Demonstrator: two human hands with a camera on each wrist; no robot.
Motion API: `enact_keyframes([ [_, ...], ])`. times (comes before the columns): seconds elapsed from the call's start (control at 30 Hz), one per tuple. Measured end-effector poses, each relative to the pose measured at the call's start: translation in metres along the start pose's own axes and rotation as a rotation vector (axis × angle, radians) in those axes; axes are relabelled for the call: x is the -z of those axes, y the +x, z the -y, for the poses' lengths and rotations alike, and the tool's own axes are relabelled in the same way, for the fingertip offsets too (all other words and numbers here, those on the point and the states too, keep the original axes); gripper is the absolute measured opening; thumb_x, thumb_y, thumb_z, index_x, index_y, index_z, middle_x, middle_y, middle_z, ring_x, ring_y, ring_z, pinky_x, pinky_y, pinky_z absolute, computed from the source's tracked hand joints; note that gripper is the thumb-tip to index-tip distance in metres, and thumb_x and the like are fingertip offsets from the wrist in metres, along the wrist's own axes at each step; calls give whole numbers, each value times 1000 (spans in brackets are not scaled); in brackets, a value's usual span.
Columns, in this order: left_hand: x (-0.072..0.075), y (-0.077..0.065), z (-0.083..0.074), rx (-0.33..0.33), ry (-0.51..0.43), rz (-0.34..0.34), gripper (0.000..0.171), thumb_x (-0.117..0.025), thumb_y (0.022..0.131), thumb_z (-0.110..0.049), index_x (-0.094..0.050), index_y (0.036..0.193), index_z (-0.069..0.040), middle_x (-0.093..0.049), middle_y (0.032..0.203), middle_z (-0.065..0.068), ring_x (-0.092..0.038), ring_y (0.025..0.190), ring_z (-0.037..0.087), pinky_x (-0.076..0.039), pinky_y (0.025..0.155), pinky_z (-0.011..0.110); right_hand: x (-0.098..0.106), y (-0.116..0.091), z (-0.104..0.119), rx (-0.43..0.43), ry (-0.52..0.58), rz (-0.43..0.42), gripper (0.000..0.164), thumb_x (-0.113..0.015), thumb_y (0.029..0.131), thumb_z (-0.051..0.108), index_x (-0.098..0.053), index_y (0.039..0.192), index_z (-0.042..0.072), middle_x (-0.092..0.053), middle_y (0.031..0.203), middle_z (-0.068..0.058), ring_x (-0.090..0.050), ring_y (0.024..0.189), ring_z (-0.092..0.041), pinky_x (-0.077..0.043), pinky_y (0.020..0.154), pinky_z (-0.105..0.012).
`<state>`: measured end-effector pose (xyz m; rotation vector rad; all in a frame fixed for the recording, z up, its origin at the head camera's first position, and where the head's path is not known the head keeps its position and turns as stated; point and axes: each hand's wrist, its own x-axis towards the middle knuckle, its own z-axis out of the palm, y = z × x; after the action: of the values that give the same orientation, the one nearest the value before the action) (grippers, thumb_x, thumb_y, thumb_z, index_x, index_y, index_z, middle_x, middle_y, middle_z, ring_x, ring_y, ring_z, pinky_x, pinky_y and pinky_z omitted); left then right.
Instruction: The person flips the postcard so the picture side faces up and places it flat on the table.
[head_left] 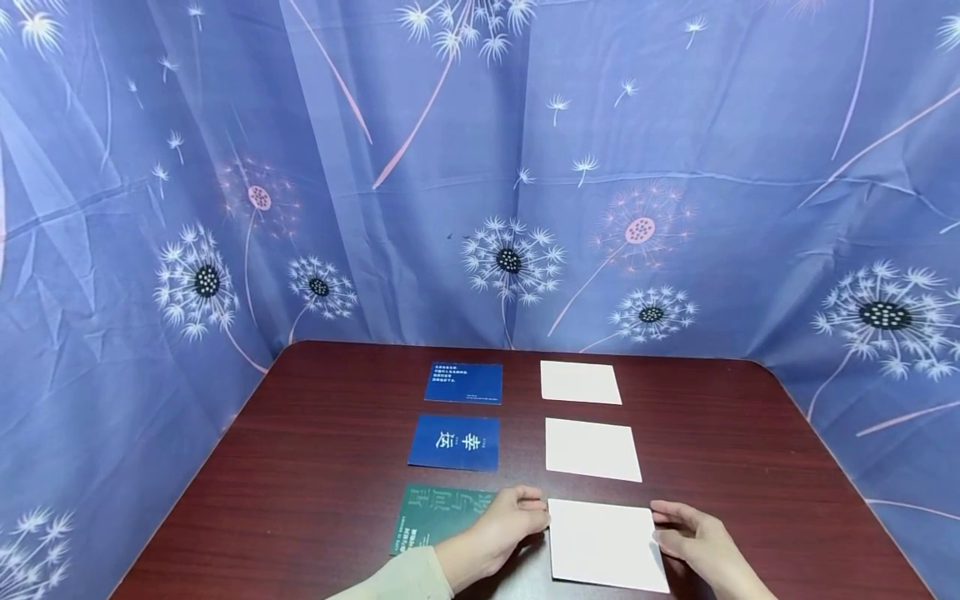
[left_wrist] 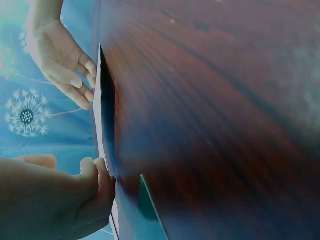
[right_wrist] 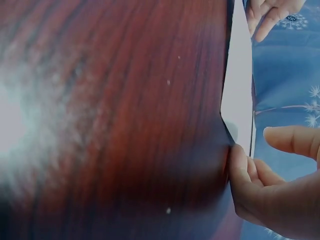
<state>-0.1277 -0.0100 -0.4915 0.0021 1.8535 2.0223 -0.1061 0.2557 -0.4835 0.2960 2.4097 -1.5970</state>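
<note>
A white card (head_left: 606, 543) lies at the front right of the table, between the two hands. At its left edge is my left hand (head_left: 501, 527), fingers bent with their tips right at the card; the left wrist view shows the thumb standing apart. My right hand (head_left: 697, 542) touches the opposite edge with loosely bent fingers. Seen from the right wrist, fingertips (right_wrist: 239, 159) meet the corner of the card and the thumb stays away from it. A dark shadow shows under the card's edge in the left wrist view. Partly hidden behind my left forearm lies a green card (head_left: 431, 518) with pale lettering.
Two more white cards (head_left: 592, 450) lie in a column behind the front one. To their left are a blue card with two large white characters (head_left: 454, 443) and a blue card with small text (head_left: 464, 382). A blue dandelion-print curtain (head_left: 420, 275) surrounds the dark red-brown table (head_left: 300, 483).
</note>
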Motion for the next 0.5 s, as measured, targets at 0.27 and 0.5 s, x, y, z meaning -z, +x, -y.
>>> enact_keyframes([
  [0.27, -1, 1, -2, -1, -4, -25, 41, -56, 79, 10, -49, 119, 19, -62, 103, 17, -60, 96, 24, -52, 87, 35, -2, -2, 4, -4, 1, -51, 49, -64, 87, 0, -49, 132, -10, -61, 117, -21, -63, 91, -19, -54, 69, -29],
  [0.5, -3, 2, -2, -42, 30, -43, 41, -54, 75, 12, -56, 116, 16, -62, 97, 14, -57, 87, 16, -52, 79, 28, 0, -4, 5, 28, -15, -91, 50, -65, 83, -2, -50, 130, -12, -64, 113, -18, -64, 84, -10, -53, 70, -24],
])
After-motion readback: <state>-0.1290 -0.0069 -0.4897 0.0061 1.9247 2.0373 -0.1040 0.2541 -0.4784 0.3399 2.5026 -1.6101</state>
